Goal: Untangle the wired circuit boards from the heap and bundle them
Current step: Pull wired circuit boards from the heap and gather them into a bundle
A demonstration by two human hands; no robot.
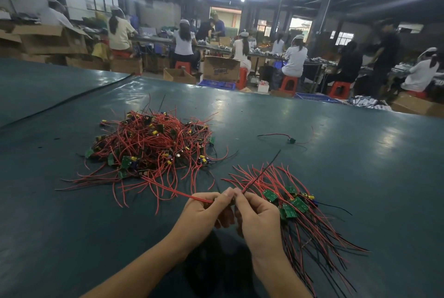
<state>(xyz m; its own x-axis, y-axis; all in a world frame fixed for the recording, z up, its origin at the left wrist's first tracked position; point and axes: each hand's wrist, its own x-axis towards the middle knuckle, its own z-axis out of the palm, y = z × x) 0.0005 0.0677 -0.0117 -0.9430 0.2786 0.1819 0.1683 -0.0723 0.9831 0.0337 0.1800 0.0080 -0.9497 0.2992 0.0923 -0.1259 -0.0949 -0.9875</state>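
Untangling: left hand [206, 209] and right hand [258, 218] are pinching red wires [168, 188] off the heap [149, 144].
Bundle [295, 206]: probably needing them drawn free next.

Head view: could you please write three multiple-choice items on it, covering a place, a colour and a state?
1. The lone wired board lies: A on the heap; B on the table, right of the heap and apart; C in a box.
2. Most wires in the heap are: A red; B white; C blue.
3. The left hand and right hand: A lie flat; B pinch wires; C rest on the heap.
Answers: 1 B, bare table separates it from the heap; 2 A, red strands dominate; 3 B, both hands' fingertips close on wires.
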